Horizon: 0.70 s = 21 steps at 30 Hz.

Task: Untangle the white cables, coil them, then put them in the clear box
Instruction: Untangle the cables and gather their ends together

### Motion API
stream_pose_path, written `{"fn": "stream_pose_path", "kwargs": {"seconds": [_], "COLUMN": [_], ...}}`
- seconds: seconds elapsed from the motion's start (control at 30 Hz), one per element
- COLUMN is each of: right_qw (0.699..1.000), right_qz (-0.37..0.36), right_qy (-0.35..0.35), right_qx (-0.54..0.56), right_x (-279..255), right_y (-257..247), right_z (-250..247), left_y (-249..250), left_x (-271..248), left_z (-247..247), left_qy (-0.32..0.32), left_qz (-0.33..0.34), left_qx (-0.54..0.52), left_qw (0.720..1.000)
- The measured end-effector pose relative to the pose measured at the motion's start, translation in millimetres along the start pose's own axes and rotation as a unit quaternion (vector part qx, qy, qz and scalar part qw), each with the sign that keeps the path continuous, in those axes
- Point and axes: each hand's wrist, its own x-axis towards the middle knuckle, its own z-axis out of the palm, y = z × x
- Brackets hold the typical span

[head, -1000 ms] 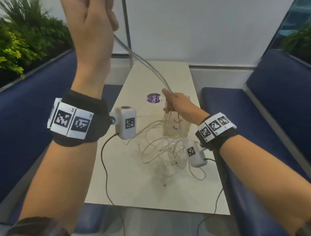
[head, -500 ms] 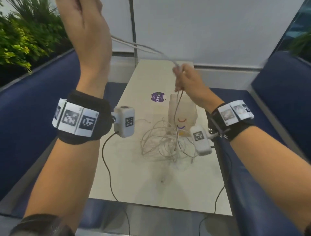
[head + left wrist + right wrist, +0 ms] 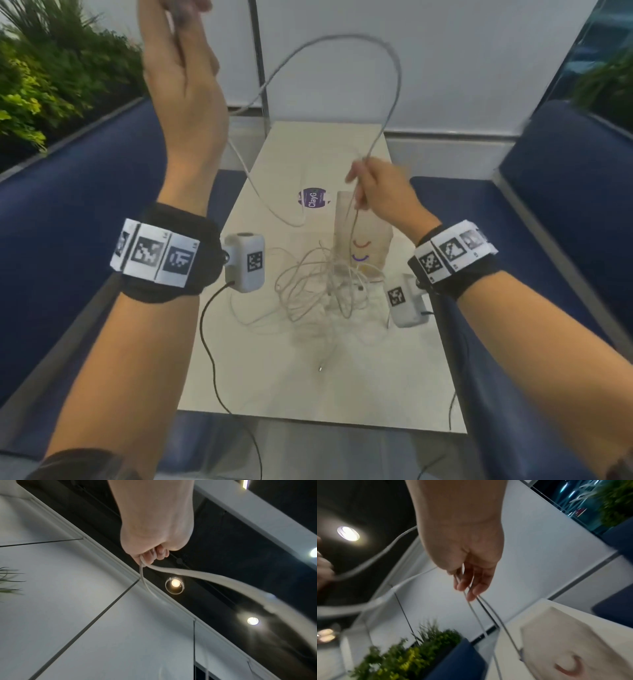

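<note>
While tangle (image 3: 318, 284) sits mid-surface (image 3: 274, 377), against near side of clear box (image 3: 363, 236) toward right edge, step in hand looks like untangling: one cable (image 3: 394, 68) drawn up in arch between hands. Left hand (image 3: 185, 89) raised, fingers (image 3: 159, 553) curled tight round cable. Right hand (image 3: 380, 198) above box, fingers (image 3: 471, 586) loosely curled, pinching strands. Next likely: work that strand clear of tangle before coiling.

We are looking at a pale counter (image 3: 404, 377) sitting between two blue benches (image 3: 68, 212). A round purple sticker (image 3: 313, 197) is lying on the counter's far half. Green plants (image 3: 51, 78) are growing behind the left bench, and ceiling lights (image 3: 175, 583) are glowing overhead.
</note>
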Motion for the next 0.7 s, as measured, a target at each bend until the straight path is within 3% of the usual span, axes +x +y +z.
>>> {"fn": "stream_pose_path", "kwargs": {"seconds": [0.07,0.1,0.2,0.3,0.4,0.47,0.5,0.53,0.57,0.63,0.7], "right_qw": [0.993,0.988,0.984,0.980,0.893,0.861,0.863,0.878,0.916,0.989,0.995], "right_qz": [-0.046,-0.064,-0.076,0.006,0.103,0.107,0.095,0.076,0.050,-0.022,-0.065], "right_qy": [0.098,0.119,0.105,0.068,0.039,0.036,0.036,0.037,0.042,0.036,-0.052], "right_qx": [0.051,0.078,0.119,0.187,0.436,0.496,0.495,0.471,0.396,0.138,-0.055], "right_x": [10.2,14.6,23.6,22.6,13.7,7.1,3.6,1.2,-2.3,-13.5,-26.8], "right_y": [-22.6,-32.1,-42.4,-33.5,-30.9,-33.4,-35.6,-35.8,-35.0,-34.6,-28.8], "right_z": [-12.6,-19.3,-30.6,-38.0,-52.6,-63.0,-66.9,-70.7,-75.8,-90.4,-107.5], "left_y": [-0.8,-5.1,-21.8,-26.6,-36.5,-40.2,-42.5,-46.6,-50.4,-58.2,-68.1], "left_x": [-10.3,-13.6,-13.1,-14.2,-10.1,-8.0,-8.1,-7.7,-7.6,-7.5,-3.7], "left_z": [10.4,7.9,-0.3,-2.8,-13.9,-18.2,-19.9,-22.0,-24.2,-31.0,-42.8], "left_qy": [-0.035,-0.020,-0.010,0.016,0.024,0.038,0.043,0.047,0.052,0.067,0.099], "left_qz": [-0.004,-0.015,-0.034,-0.040,-0.039,-0.040,-0.041,-0.037,-0.034,-0.041,-0.065], "left_qx": [0.032,0.055,0.061,0.085,0.079,0.094,0.094,0.103,0.115,0.137,0.165], "left_qw": [0.999,0.998,0.998,0.995,0.996,0.994,0.994,0.993,0.991,0.987,0.979]}}
